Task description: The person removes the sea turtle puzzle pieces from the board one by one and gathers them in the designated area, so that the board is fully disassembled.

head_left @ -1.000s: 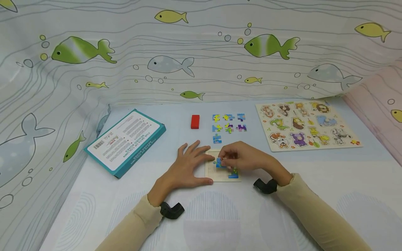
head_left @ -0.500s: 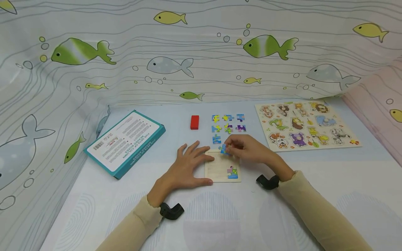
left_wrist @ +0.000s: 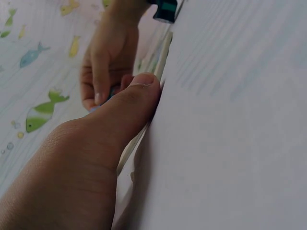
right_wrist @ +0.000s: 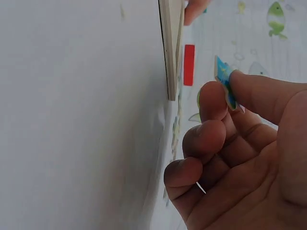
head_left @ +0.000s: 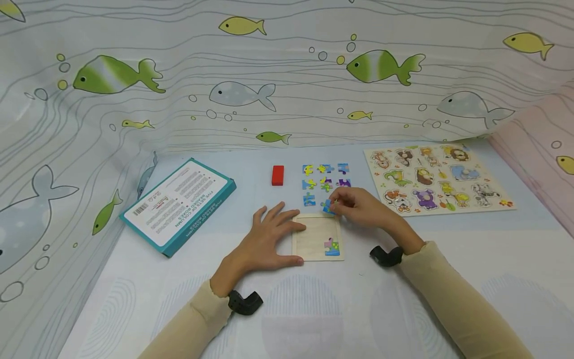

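Note:
In the head view, my right hand (head_left: 360, 207) pinches a blue puzzle piece (head_left: 327, 206) between thumb and fingers above the far right edge of the wooden puzzle tray (head_left: 309, 244). The right wrist view shows the blue piece (right_wrist: 223, 79) tilted on edge at the fingertips. My left hand (head_left: 264, 242) lies with fingers spread at the tray's left side, the thumb at its near edge and a finger over the far left part. Joined pink, green and blue pieces (head_left: 332, 247) sit in the tray's near right corner.
Several loose puzzle pieces (head_left: 309, 184) lie in rows beyond the tray. A red block (head_left: 278, 175) is left of them. A teal-edged box (head_left: 179, 204) lies at the left, and an animal puzzle board (head_left: 435, 179) at the right.
My right hand has carried the blue piece from over the tray's middle away to its far right edge, uncovering the joined pieces. The left hand stays in place.

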A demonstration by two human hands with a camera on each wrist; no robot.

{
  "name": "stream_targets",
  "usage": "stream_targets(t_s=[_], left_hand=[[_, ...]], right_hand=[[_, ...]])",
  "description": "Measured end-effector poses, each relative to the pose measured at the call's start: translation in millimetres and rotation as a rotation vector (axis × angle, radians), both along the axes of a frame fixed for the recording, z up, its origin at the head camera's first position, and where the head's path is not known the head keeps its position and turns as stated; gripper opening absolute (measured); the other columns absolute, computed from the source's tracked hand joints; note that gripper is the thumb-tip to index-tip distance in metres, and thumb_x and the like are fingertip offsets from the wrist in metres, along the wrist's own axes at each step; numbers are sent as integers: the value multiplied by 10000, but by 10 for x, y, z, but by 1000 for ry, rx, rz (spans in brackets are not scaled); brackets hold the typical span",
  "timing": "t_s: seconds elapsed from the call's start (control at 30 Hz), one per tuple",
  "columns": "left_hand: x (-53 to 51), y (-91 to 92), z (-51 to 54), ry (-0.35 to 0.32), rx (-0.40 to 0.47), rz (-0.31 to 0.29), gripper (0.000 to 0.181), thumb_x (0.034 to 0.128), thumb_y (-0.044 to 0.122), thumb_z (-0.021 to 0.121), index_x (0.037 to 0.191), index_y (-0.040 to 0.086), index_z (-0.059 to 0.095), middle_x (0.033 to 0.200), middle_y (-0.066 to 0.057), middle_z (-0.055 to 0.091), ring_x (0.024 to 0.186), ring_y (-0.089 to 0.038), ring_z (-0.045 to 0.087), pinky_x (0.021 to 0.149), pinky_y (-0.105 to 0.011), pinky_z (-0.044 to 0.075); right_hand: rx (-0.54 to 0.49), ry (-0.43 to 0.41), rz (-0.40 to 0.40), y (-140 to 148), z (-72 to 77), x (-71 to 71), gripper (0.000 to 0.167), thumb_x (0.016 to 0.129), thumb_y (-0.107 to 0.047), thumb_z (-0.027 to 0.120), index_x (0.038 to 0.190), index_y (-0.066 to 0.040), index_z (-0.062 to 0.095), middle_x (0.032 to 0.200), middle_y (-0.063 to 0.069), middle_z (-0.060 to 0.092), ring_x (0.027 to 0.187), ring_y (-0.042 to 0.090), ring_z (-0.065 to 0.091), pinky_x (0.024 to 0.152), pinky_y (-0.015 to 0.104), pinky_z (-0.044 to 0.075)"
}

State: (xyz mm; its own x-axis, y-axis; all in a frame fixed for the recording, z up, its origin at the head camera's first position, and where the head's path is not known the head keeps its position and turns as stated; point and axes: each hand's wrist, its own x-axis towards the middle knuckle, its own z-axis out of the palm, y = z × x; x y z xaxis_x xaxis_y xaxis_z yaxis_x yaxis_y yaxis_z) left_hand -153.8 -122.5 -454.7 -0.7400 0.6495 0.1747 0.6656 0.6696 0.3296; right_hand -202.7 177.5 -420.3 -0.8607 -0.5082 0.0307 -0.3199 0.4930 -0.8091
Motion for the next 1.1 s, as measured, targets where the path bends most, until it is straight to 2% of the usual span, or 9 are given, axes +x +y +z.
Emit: stream_targets(t_s=[0.27, 0.5, 0.9, 1.1], left_hand=[[12, -4, -3, 2, 10, -5, 674, 774, 678, 721, 1349, 345, 613, 1582, 5, 458, 1556, -357, 247, 1189, -672, 134], [16, 2, 0, 12, 22, -10, 670, 761, 675, 734, 1334, 346, 622, 1571, -5, 476, 1548, -361, 265, 1185, -675, 144], [13, 8, 4, 15, 12, -16, 670, 766, 677, 735, 1336, 345, 620, 1572, 0, 473, 1548, -364, 268, 1184, -673, 147], [14, 5, 6, 17, 9, -12, 673, 764, 679, 733, 1338, 347, 620, 1573, 1, 471, 1547, -360, 268, 1183, -674, 153]], right_hand=[[42, 11, -40, 55, -20, -34, 111, 982, -149, 661, 1065, -80, 691, 824, 30, 630, 730, 145, 547, 651, 232, 432], [92, 25, -71, 94, -29, -50, 176, 944, -99, 698, 1115, -59, 690, 834, 40, 560, 761, 177, 484, 672, 245, 399], [142, 23, -95, 116, -71, -56, 216, 935, -110, 709, 1145, -60, 702, 852, 40, 589, 782, 183, 495, 695, 271, 407], [164, 27, -132, 106, -78, -59, 279, 928, -127, 720, 1198, -62, 697, 886, 53, 614, 802, 182, 501, 704, 289, 409]])
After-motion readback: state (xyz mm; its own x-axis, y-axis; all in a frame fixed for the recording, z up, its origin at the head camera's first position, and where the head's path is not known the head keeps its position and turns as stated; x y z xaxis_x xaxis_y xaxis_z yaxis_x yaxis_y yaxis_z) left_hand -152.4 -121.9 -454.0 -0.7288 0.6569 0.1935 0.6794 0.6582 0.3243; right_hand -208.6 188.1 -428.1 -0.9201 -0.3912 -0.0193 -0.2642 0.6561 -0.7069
